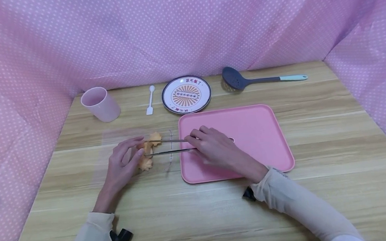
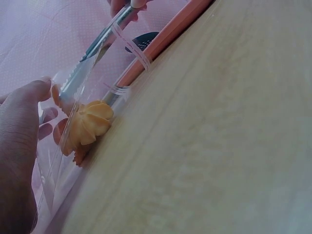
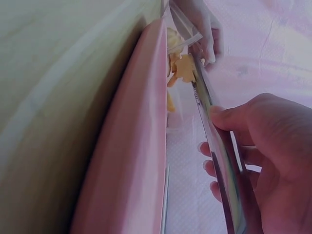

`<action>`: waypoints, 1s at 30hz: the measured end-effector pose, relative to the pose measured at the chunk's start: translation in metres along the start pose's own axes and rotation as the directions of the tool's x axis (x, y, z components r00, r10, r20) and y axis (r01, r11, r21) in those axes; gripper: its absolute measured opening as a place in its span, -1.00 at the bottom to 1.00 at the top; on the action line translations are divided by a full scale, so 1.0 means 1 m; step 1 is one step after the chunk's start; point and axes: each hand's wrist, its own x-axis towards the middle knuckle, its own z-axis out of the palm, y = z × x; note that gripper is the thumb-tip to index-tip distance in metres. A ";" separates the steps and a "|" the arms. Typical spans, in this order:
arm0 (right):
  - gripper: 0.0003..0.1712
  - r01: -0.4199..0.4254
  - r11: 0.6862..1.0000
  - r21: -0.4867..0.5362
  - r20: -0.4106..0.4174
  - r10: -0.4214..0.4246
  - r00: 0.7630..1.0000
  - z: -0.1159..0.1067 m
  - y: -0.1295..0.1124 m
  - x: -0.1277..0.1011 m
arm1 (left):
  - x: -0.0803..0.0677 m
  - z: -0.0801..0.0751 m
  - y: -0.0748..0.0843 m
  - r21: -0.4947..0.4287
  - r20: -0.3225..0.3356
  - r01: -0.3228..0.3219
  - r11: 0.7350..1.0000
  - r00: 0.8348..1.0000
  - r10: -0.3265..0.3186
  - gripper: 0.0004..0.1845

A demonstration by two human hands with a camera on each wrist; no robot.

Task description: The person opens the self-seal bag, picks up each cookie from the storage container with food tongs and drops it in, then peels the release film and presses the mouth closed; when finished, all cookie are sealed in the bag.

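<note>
A: Tabletop (image 1: 201, 211): wood grain, walled on three sides by pink dotted cloth (image 1: 185, 29). Status of tray?

B: Tray (image 1: 249, 131): pink, flat, right of centre, bare apart from the right hand resting across its left part. Judged a landing spot, close to the work.

A: Back row?

B: Plate (image 1: 186, 94) centred, cup (image 1: 100, 104) well to its left, skimmer (image 1: 244, 79) to its right, small white spatula (image 1: 150, 100) between cup and plate. All apart from both hands, untouched.

A: Bag?

B: Clear bag (image 1: 133, 152), lying flat just left of the tray, mouth toward it. Seal strip visible in left wrist view. Mouth facing the tray probably to give the tongs a straight way in.

A: Left hand?

B: Left hand (image 1: 122, 165): fingers curled onto the bag by the cookies, pinching the film. Judged to be steadying the bag so it cannot slide.

A: Right hand?

B: Right hand (image 1: 212, 145): clamped round the tongs (image 1: 171, 146), fingers on top, thumb beneath. Blades run through the mouth into the bag.

A: Cookies?

B: Cookies (image 1: 149, 149): orange, swirled, inside the bag near the left fingertips. Tong tips at one cookie; whether fully gripped, cannot tell.
</note>
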 end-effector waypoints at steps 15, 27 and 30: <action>-0.64 0.011 1.000 -0.013 0.036 -0.010 0.999 0.006 -0.013 0.017 | 0.000 -0.001 -0.006 0.001 -0.026 -0.063 0.998 0.998 0.063 -0.66; -0.55 -0.086 0.996 0.032 0.054 0.084 0.995 -0.005 0.001 -0.014 | 0.001 0.002 -0.005 0.001 -0.047 -0.077 0.997 0.996 0.077 -0.63; -0.53 -0.123 0.990 0.064 0.048 0.120 0.992 -0.010 0.008 -0.028 | 0.001 0.002 -0.005 0.004 -0.047 -0.073 0.997 0.996 0.073 -0.62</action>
